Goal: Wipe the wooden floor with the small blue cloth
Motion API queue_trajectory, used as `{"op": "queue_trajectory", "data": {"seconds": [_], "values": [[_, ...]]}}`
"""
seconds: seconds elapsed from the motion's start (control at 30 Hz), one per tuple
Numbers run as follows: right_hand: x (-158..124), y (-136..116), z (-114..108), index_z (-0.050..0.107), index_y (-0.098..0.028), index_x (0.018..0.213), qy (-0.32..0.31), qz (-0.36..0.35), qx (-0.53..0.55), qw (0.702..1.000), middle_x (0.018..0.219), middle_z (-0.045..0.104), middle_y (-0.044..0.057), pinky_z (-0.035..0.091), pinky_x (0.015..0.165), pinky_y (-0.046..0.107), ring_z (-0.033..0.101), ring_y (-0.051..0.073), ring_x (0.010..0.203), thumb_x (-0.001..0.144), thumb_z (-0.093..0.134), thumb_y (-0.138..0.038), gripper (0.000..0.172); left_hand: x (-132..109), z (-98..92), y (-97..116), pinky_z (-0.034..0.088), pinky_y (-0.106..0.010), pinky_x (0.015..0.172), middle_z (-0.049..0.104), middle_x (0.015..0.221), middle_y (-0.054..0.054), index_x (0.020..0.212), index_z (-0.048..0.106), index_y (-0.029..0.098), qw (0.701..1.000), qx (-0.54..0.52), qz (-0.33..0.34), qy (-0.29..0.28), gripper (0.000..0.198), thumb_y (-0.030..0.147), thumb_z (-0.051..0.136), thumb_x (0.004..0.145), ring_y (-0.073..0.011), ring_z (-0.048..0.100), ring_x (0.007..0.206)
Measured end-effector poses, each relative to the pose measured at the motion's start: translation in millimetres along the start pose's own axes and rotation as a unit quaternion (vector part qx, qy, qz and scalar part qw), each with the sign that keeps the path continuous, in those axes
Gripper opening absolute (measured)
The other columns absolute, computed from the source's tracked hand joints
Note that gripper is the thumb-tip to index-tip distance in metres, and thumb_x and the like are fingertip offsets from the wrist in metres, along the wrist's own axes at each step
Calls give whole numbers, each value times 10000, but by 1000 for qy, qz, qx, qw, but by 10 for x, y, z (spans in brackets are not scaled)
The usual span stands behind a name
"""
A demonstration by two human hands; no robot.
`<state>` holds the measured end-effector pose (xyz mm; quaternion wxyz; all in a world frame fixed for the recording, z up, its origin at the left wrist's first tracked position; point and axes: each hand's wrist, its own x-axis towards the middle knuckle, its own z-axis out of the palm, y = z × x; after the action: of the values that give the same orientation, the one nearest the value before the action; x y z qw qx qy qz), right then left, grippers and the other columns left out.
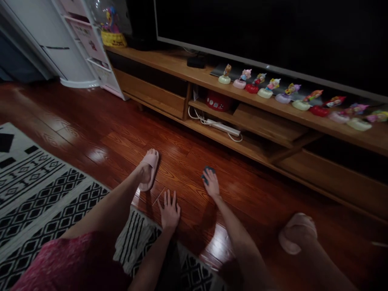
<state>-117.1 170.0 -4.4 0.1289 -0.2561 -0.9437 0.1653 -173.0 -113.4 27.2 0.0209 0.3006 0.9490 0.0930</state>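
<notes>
My left hand [169,212] rests on the reddish-brown wood floor [178,190] with its fingers spread, beside the rug's edge. Nothing is in it. Farther forward and to the right, my right hand [212,186] presses down on a small dark teal cloth [208,169], whose edges show past the fingertips. Most of the cloth is hidden beneath the fingers. The floor around both hands is glossy.
A long wooden TV cabinet [169,117] runs across the front, bearing a large television [266,36] and several small figurines [266,89]. A power strip [223,127] lies on its lower shelf. My slippered feet [149,169] flank the hands; a patterned rug [54,190] lies left.
</notes>
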Motion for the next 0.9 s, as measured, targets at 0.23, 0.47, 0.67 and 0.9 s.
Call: {"op": "queue_trajectory", "data": {"seconds": [0.23,0.47,0.67,0.9], "values": [[-1376,1306,-566,539,-179,1475,143,253,-77,954,1584,453,149,291,1187,551,315,292,1505,1014,212,-532,667,-4,-29,-5,51,-641,1266,255,1688,-134,1578,341,222,1000,-10,-6,-7,612,241,348,966,-277,207,1576],[-1763,413,-243,462,-158,1538,172,324,-110,924,1595,426,196,257,1175,619,285,348,1514,1026,217,-475,651,-16,-4,-30,47,-660,1257,241,1690,-153,1587,322,207,1000,-20,4,-4,625,257,364,965,-295,186,1580],[-1830,-891,144,388,-240,1577,30,30,-35,999,1652,365,83,213,1236,523,247,250,1546,1043,347,-376,552,-19,41,-50,-6,-643,1258,248,1686,-174,1581,341,178,999,-40,8,15,613,256,366,973,-291,183,1580],[-1847,-1155,215,387,-303,1571,-27,-97,13,995,1649,378,32,225,1247,471,282,196,1535,1028,402,-284,544,-16,67,-59,10,-649,1259,251,1688,-150,1572,366,205,1000,-14,5,17,614,264,391,961,-280,197,1578]]}}
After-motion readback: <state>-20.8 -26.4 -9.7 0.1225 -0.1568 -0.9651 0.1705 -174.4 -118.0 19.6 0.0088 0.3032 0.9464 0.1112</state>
